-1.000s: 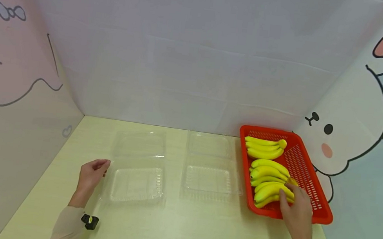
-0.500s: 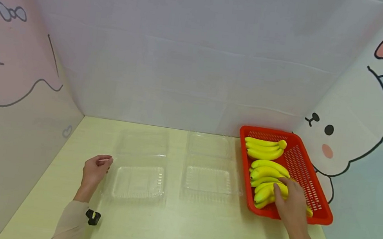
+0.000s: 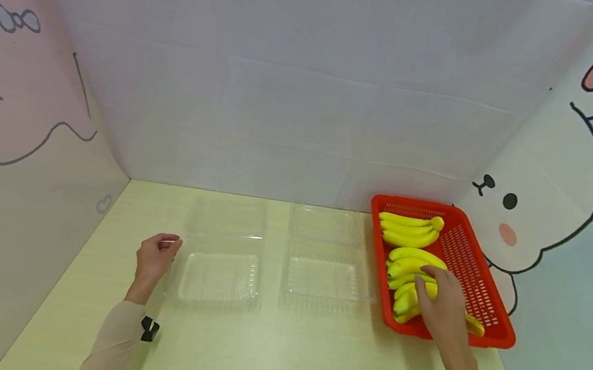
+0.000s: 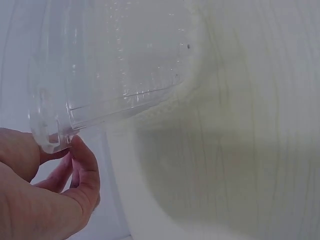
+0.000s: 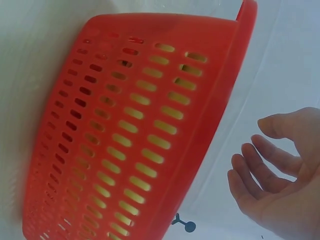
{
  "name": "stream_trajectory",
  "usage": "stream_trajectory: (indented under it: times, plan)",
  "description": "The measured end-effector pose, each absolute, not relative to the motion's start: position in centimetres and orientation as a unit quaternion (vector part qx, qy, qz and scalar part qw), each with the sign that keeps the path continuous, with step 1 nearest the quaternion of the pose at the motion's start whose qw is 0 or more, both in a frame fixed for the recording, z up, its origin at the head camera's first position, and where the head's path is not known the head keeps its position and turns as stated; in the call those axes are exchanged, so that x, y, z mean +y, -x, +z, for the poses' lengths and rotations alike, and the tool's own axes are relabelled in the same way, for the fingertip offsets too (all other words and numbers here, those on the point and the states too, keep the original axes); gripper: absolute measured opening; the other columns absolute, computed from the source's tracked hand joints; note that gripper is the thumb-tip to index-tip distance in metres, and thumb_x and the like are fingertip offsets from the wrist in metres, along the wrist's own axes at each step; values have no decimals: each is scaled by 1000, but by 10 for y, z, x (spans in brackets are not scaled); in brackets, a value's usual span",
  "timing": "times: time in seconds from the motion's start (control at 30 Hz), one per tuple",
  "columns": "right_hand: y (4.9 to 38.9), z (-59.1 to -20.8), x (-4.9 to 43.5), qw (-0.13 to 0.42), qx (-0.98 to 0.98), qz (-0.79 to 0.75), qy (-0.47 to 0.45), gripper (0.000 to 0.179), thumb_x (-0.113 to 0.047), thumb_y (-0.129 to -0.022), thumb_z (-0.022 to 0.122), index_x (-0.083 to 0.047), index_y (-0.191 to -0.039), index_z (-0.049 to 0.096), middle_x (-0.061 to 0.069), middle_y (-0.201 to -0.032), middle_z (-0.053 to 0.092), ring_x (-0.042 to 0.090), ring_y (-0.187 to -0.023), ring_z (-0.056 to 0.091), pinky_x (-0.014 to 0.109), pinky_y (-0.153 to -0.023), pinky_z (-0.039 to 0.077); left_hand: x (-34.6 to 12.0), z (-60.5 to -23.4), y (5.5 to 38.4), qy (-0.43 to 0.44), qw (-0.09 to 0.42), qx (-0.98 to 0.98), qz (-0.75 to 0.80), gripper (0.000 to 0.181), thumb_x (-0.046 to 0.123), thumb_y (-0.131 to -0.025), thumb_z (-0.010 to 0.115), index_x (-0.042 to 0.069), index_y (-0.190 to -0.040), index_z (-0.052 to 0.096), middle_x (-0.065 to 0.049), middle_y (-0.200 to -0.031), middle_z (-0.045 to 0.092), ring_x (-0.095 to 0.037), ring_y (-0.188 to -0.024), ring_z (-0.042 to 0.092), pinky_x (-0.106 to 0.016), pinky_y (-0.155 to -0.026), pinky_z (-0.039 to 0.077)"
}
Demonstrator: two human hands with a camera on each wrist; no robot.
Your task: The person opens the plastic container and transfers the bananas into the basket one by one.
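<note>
Between thumb and fingers, my left hand (image 3: 154, 257) pinches the left edge of a clear plastic clamshell box (image 3: 220, 277), whose lid lies folded back; the left wrist view shows the rim (image 4: 50, 132) in the pinch. My right hand (image 3: 443, 302) hovers over the near end of the red basket (image 3: 501, 341) with relaxed, slightly bent fingers, holding nothing. In the right wrist view, that hand (image 5: 280, 165) is apart from the basket wall (image 5: 200, 35). Below it lies the nearest banana bunch (image 3: 405, 301), partly hidden by the hand. Beyond are a middle bunch (image 3: 409, 266) and a back bunch (image 3: 409, 229).
A second clear clamshell box (image 3: 321, 278), also opened out, sits between the first box and the basket. Pale wooden tabletop (image 3: 266, 352) extends in front of both. White sheeting (image 3: 260, 114) closes off the back, and cartoon-printed walls stand at both sides.
My left hand has moved right and slightly away from me, shifting the clamshell box with it. My right hand has moved left over the bananas, uncovering the near bunch's stem end.
</note>
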State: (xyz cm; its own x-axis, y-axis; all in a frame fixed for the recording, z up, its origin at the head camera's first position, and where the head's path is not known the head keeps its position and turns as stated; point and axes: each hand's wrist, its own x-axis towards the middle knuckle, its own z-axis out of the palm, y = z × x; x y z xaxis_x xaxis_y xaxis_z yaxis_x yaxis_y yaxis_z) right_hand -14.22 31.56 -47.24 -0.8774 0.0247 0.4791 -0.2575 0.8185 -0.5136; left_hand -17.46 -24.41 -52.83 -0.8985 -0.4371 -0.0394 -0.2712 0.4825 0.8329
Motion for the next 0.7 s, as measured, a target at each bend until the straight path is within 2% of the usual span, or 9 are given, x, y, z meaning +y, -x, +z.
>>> stream_trajectory:
  times: [0.2,0.37,0.43,0.57,0.63,0.7]
  plan:
    - [151,-471,311,232,-919,308,-81,22,0,-94,72,7,-113,65,24,-109,67,42,-102,61,59,-89,49,-241,-528,180,-180,101,-873,-442,25,14,-101,66,-7,-114,69,-22,-93,68,-12,-68,59,-22,-56,46]
    - [157,-468,307,227,-914,320,-102,23,3,-92,72,9,-114,66,24,-109,68,41,-102,63,57,-87,51,-238,-527,184,-165,97,-878,-439,26,14,-101,66,-8,-114,68,-25,-95,68,-30,-76,66,-24,-58,47]
    - [158,-466,304,222,-913,327,-104,23,2,-93,72,8,-114,67,23,-109,69,40,-102,64,48,-88,53,-236,-527,186,-161,97,-879,-438,26,14,-101,67,-8,-115,67,-26,-97,68,-36,-84,67,-25,-59,47]
    - [159,-462,300,201,-911,347,-97,22,-3,-95,72,5,-115,68,20,-109,70,39,-101,66,19,-88,48,-232,-528,189,-152,100,-885,-429,26,13,-101,67,-9,-114,66,-26,-98,68,-38,-88,66,-25,-61,47]
    - [161,-461,297,190,-911,354,-90,21,-6,-96,72,3,-115,69,18,-109,71,38,-101,67,14,-88,47,-231,-527,190,-145,102,-888,-423,26,12,-101,66,-10,-115,65,-26,-98,67,-38,-88,65,-26,-61,47]
    - [164,-459,295,182,-913,356,-86,21,-9,-98,71,2,-115,69,17,-109,71,37,-102,67,22,-89,52,-230,-526,192,-134,103,-894,-415,26,11,-101,66,-11,-115,64,-26,-97,67,-38,-87,65,-28,-61,48]
